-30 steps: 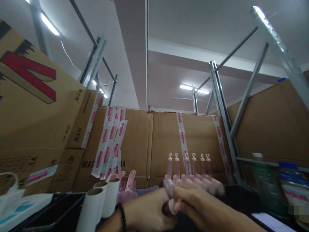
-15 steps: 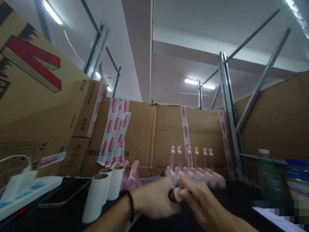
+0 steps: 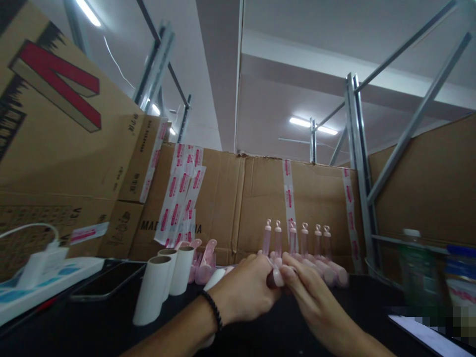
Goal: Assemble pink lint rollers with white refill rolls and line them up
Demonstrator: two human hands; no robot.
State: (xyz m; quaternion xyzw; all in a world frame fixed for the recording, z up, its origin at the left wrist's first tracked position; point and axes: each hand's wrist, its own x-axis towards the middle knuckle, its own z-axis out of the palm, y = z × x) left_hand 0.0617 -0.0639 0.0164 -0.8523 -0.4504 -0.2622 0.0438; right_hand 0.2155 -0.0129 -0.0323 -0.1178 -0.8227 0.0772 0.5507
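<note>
My left hand, wearing a black beaded bracelet, is closed round a mostly hidden tube. Its dark mouth points toward my right hand. A small pale pink piece sits at that mouth. My right hand is closed against it, thumb and fingers pinching there; how far the piece goes into the tube is hidden. Just behind my hands lie several pale pink cylinders in a row. Slim pink clear sticks with looped tops stand behind them.
Three white cardboard tubes stand at left, near pink curved plastic parts. Farther left are a phone and a power strip. A green bottle and a blue-lidded jar stand right. Cardboard walls enclose the black table.
The camera view has shifted slightly. Both hands stay together at the tube's mouth, and the right fingers now lie flatter over the pale piece. A white rounded end now shows behind my left wrist.
</note>
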